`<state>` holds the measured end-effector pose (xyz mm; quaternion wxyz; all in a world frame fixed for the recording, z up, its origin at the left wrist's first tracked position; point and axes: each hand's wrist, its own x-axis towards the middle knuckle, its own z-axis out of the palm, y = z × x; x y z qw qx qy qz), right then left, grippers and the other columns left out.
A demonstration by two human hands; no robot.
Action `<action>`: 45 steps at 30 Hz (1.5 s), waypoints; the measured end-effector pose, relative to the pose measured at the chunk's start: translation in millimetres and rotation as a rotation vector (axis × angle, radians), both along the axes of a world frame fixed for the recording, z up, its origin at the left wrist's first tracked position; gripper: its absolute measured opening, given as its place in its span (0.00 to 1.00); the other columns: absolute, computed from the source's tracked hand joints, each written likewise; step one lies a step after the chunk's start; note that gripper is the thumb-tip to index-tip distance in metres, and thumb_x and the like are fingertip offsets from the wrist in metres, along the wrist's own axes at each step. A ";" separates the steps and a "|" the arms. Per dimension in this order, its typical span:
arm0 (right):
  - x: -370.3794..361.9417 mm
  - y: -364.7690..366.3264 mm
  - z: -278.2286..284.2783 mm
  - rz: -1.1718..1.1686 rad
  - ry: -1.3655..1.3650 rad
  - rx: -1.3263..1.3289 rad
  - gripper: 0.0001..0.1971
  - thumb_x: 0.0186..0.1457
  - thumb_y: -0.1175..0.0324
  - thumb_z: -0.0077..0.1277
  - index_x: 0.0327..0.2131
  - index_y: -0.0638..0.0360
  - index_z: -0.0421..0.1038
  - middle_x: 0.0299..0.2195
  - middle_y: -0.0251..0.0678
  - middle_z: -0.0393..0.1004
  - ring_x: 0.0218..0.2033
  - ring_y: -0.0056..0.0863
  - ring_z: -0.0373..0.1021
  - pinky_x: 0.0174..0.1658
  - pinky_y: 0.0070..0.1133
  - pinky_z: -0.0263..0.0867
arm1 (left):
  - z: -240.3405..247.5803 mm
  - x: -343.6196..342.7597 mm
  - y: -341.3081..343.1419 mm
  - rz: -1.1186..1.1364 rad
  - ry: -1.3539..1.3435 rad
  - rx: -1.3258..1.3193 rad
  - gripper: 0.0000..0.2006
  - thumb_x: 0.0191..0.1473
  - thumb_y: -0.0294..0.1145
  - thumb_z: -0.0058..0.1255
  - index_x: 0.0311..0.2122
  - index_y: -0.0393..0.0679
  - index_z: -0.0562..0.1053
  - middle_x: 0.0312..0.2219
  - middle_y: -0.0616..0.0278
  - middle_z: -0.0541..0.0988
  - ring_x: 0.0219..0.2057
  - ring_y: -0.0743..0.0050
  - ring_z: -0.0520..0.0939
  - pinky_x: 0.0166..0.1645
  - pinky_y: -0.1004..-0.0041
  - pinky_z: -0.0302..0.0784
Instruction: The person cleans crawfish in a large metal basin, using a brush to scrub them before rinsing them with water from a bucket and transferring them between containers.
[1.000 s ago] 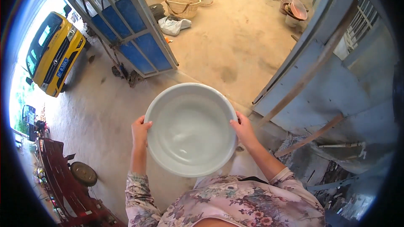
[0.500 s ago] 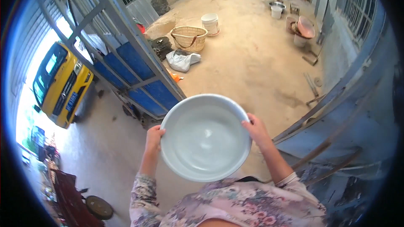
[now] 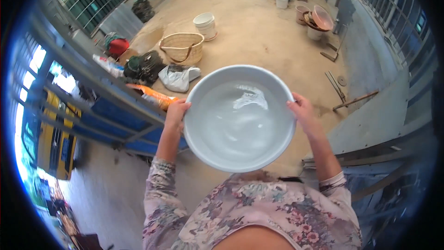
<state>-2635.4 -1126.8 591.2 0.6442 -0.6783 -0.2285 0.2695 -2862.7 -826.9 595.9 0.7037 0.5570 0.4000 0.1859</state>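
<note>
Near the frame's centre, your left hand [image 3: 175,113] clamps the pale basin [image 3: 239,168] by its left rim, your right hand [image 3: 304,115] its right. Your forearms [image 3: 326,155] slant inward from below.

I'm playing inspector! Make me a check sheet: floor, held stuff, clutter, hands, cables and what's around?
Surface: tan floor.
Job's things: round basin containing clear, rippled liquid.
Clutter: woven basket, white bucket and white sack left of centre; pink tub at right.
Hands: left hand and right hand grip opposite sides of the basin's rim.
Cables: nothing seen.
Surroundings: yellow vehicle at left; barred windows on both sides.
</note>
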 end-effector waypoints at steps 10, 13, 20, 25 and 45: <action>153.4 100.4 -10.6 -0.082 0.053 0.005 0.15 0.46 0.72 0.42 0.39 0.68 0.64 0.29 0.35 0.69 0.28 0.18 0.65 0.34 0.16 0.61 | -40.8 197.4 126.4 -0.110 -0.025 -0.040 0.11 0.41 0.24 0.44 0.33 0.32 0.70 0.26 0.57 0.74 0.26 0.67 0.74 0.31 0.72 0.70; 216.2 132.0 -15.3 -0.049 0.032 0.046 0.15 0.46 0.72 0.43 0.39 0.68 0.64 0.30 0.35 0.69 0.28 0.18 0.65 0.34 0.16 0.61 | -41.3 263.1 151.7 -0.097 -0.031 -0.013 0.11 0.40 0.24 0.44 0.32 0.32 0.70 0.25 0.58 0.74 0.25 0.70 0.74 0.31 0.73 0.70; 354.7 218.6 -33.3 -0.048 -0.040 0.003 0.15 0.44 0.69 0.45 0.38 0.65 0.64 0.28 0.37 0.70 0.29 0.21 0.66 0.33 0.19 0.62 | -57.9 391.2 246.1 -0.026 0.014 0.055 0.13 0.40 0.22 0.42 0.34 0.31 0.70 0.24 0.59 0.74 0.25 0.73 0.74 0.31 0.76 0.69; 469.1 273.9 -24.6 -0.021 -0.068 0.006 0.15 0.44 0.69 0.45 0.37 0.67 0.64 0.28 0.39 0.70 0.30 0.23 0.67 0.34 0.20 0.62 | -57.0 507.2 298.1 -0.029 0.008 -0.047 0.12 0.40 0.22 0.42 0.33 0.32 0.71 0.24 0.59 0.75 0.24 0.73 0.74 0.31 0.76 0.69; 974.7 464.5 -58.7 -0.162 -0.035 0.079 0.15 0.45 0.71 0.45 0.38 0.67 0.63 0.30 0.39 0.70 0.30 0.23 0.67 0.35 0.19 0.62 | -83.0 1059.5 507.2 -0.232 -0.175 -0.062 0.13 0.38 0.21 0.41 0.33 0.30 0.71 0.24 0.57 0.74 0.24 0.71 0.73 0.31 0.75 0.68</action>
